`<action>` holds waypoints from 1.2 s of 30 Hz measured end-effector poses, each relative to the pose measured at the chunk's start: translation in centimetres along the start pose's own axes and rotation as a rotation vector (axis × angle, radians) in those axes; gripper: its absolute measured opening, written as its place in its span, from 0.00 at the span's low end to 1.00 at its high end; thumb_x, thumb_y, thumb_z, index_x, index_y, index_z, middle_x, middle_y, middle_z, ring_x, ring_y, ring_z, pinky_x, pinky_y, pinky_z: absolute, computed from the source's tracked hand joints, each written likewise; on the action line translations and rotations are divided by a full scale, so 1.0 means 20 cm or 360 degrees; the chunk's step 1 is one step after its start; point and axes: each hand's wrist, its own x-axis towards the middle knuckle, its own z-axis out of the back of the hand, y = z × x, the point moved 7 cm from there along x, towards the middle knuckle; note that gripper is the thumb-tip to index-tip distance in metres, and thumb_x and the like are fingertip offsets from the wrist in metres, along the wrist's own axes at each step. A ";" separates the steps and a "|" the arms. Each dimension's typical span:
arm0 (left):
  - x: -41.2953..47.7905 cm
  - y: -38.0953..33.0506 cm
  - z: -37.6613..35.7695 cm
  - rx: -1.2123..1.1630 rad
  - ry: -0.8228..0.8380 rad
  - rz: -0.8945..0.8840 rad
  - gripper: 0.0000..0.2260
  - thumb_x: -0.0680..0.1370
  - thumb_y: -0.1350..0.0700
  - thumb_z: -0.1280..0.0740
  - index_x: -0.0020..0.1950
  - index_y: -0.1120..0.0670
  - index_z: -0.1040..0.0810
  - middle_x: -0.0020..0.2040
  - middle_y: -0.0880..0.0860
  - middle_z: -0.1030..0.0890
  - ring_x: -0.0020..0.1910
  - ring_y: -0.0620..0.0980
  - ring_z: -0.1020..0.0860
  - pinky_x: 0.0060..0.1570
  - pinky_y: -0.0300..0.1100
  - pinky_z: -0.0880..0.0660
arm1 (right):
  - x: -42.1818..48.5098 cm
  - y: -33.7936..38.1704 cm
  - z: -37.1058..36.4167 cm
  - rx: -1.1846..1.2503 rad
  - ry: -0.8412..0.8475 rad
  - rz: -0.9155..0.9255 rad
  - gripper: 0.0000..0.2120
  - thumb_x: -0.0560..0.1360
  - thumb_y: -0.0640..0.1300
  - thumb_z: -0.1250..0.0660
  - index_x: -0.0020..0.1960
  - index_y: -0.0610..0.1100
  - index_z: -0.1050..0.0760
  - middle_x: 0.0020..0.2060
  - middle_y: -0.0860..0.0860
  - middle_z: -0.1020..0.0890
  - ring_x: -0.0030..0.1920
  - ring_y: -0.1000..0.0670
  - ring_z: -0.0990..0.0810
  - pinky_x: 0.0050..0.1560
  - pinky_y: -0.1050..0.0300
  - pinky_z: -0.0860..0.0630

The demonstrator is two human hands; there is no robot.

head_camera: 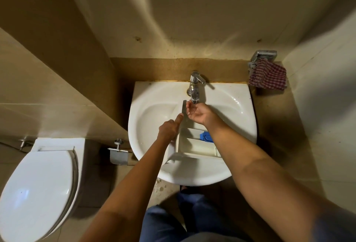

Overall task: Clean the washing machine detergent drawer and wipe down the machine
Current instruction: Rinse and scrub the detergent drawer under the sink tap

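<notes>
The white detergent drawer (194,145) lies in the white sink (152,111), its front panel toward me and a blue insert (206,137) in its right compartment. My left hand (169,128) grips the drawer's left side wall, thumb stretched along the top edge. My right hand (198,113) is cupped palm-up right under the spout of the chrome tap (195,87), above the drawer's far end, holding nothing. Whether water runs I cannot tell.
A red-and-white checked cloth (267,76) hangs on a chrome holder (264,56) on the wall right of the sink. A toilet (38,189) with its lid down stands at the left, a paper holder (118,155) between it and the sink.
</notes>
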 end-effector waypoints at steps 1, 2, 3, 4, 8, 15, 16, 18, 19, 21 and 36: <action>0.00 0.00 0.00 -0.0013 0.0005 0.0009 0.36 0.76 0.29 0.51 0.61 0.59 0.23 0.60 0.62 0.22 0.59 0.62 0.24 0.63 0.55 0.29 | 0.02 0.01 0.00 0.0068 -0.0021 0.0011 0.15 0.81 0.35 0.50 0.41 0.37 0.28 0.26 0.47 0.21 0.29 0.53 0.24 0.33 0.64 0.31; 0.00 0.01 0.00 -0.0018 0.0007 0.0016 0.37 0.76 0.29 0.51 0.61 0.58 0.23 0.60 0.62 0.22 0.59 0.62 0.24 0.63 0.56 0.28 | 0.02 0.01 0.00 0.0121 -0.0024 0.0004 0.15 0.80 0.34 0.51 0.42 0.37 0.28 0.28 0.46 0.22 0.31 0.53 0.26 0.34 0.64 0.32; 0.00 0.00 0.00 -0.0011 0.0006 0.0014 0.37 0.76 0.29 0.51 0.60 0.59 0.23 0.60 0.62 0.22 0.59 0.62 0.24 0.63 0.56 0.28 | 0.03 0.02 0.00 0.0152 -0.0016 -0.0014 0.15 0.80 0.34 0.52 0.43 0.36 0.29 0.31 0.46 0.23 0.33 0.52 0.28 0.35 0.64 0.33; 0.00 0.00 0.00 0.0003 0.0006 0.0008 0.37 0.76 0.29 0.51 0.60 0.59 0.23 0.60 0.62 0.22 0.59 0.63 0.24 0.63 0.56 0.28 | 0.03 0.02 0.00 0.0139 0.0009 -0.0043 0.14 0.80 0.34 0.52 0.43 0.36 0.29 0.33 0.46 0.24 0.34 0.53 0.28 0.35 0.64 0.33; -0.01 -0.02 0.01 0.0060 0.0012 -0.0048 0.35 0.78 0.32 0.53 0.61 0.60 0.24 0.59 0.63 0.22 0.58 0.62 0.24 0.63 0.54 0.29 | -0.11 -0.08 0.03 -0.0676 0.0231 -0.0235 0.11 0.80 0.35 0.44 0.42 0.39 0.26 0.31 0.46 0.19 0.35 0.53 0.23 0.34 0.63 0.25; -0.03 -0.03 0.02 0.0097 0.0014 -0.0126 0.31 0.81 0.37 0.53 0.65 0.59 0.26 0.60 0.64 0.22 0.60 0.62 0.24 0.62 0.53 0.27 | -0.28 -0.28 0.25 -0.1794 0.0284 -0.0423 0.09 0.81 0.37 0.42 0.53 0.36 0.25 0.46 0.43 0.20 0.45 0.50 0.19 0.47 0.60 0.21; -0.03 -0.03 0.02 0.0106 0.0001 -0.0124 0.33 0.80 0.35 0.54 0.63 0.61 0.25 0.59 0.64 0.22 0.59 0.62 0.23 0.62 0.53 0.27 | -0.28 -0.25 0.25 -0.1864 0.0245 -0.0347 0.11 0.81 0.38 0.42 0.56 0.34 0.25 0.48 0.43 0.20 0.45 0.50 0.19 0.48 0.61 0.21; -0.03 -0.03 0.01 0.0131 -0.0004 -0.0138 0.34 0.80 0.35 0.54 0.62 0.61 0.24 0.58 0.63 0.22 0.58 0.62 0.23 0.62 0.53 0.27 | -0.28 -0.20 0.22 -0.1831 0.0205 -0.0210 0.11 0.80 0.38 0.40 0.56 0.32 0.24 0.47 0.41 0.19 0.44 0.50 0.18 0.46 0.61 0.20; -0.03 -0.03 0.01 0.0144 -0.0005 -0.0149 0.34 0.80 0.35 0.54 0.62 0.61 0.25 0.58 0.63 0.22 0.59 0.62 0.23 0.62 0.53 0.27 | -0.28 -0.17 0.19 -0.1715 0.0178 -0.0135 0.09 0.79 0.37 0.39 0.53 0.33 0.23 0.46 0.41 0.18 0.43 0.49 0.18 0.45 0.60 0.20; -0.02 -0.03 0.02 0.0146 -0.0011 -0.0137 0.35 0.80 0.34 0.53 0.61 0.62 0.24 0.58 0.63 0.22 0.59 0.62 0.24 0.62 0.53 0.27 | -0.25 -0.09 0.13 -0.1330 0.0068 0.0035 0.07 0.79 0.37 0.39 0.48 0.35 0.23 0.44 0.42 0.18 0.42 0.48 0.18 0.48 0.57 0.20; 0.00 0.02 0.06 -0.0070 -0.0146 -0.0028 0.32 0.76 0.30 0.48 0.44 0.59 0.24 0.49 0.61 0.20 0.53 0.61 0.23 0.59 0.55 0.26 | -0.05 -0.02 -0.03 0.0161 0.0104 0.0004 0.12 0.81 0.36 0.48 0.45 0.37 0.27 0.31 0.44 0.19 0.34 0.50 0.20 0.31 0.61 0.22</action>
